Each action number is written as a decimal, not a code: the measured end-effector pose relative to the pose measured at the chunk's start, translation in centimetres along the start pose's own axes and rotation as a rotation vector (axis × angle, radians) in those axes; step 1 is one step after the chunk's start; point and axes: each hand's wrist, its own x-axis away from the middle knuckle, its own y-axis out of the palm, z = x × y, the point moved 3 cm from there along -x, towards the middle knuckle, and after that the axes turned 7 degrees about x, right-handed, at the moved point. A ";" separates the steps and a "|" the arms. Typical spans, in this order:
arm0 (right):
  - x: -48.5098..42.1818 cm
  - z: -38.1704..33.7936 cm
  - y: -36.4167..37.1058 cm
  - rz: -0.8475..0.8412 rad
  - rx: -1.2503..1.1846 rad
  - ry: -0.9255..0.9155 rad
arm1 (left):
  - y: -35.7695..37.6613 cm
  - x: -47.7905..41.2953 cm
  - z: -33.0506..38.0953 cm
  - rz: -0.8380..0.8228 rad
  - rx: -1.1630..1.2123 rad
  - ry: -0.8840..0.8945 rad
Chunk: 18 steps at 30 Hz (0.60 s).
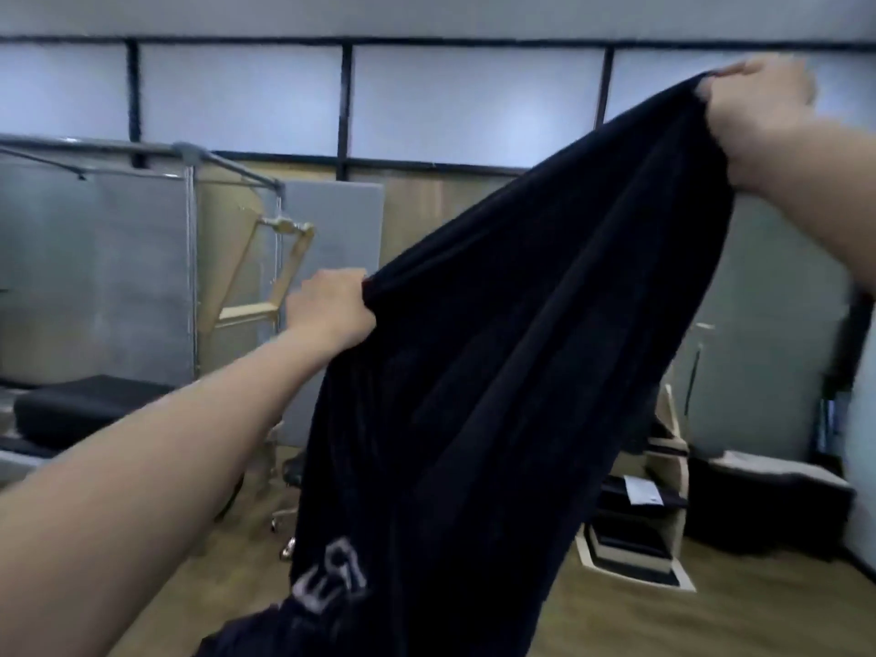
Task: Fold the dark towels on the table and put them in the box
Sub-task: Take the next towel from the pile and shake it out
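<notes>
Hanging in mid-air between both hands, the dark towel (497, 372) droops in long soft folds, pale lettering near its lower end. The left grip (327, 308) pinches one top corner with curled fingers; the right grip (758, 106), raised higher, clutches the other. The cloth looks limp, light and unlikely to slip, so the corners seem the best hold, with the top edge pulled taut.

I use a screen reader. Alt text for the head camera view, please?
A person holds a dark towel up in the air, the right hand gripping its top edge high and the left hand gripping it lower, so the cloth hangs slanted. There is pale lettering near its bottom, and grey wall panels stand behind.
</notes>
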 end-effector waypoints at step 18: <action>-7.2 42.7 -32.0 0.155 0.479 0.255 | -8.2 1.7 18.3 -0.069 -0.369 0.126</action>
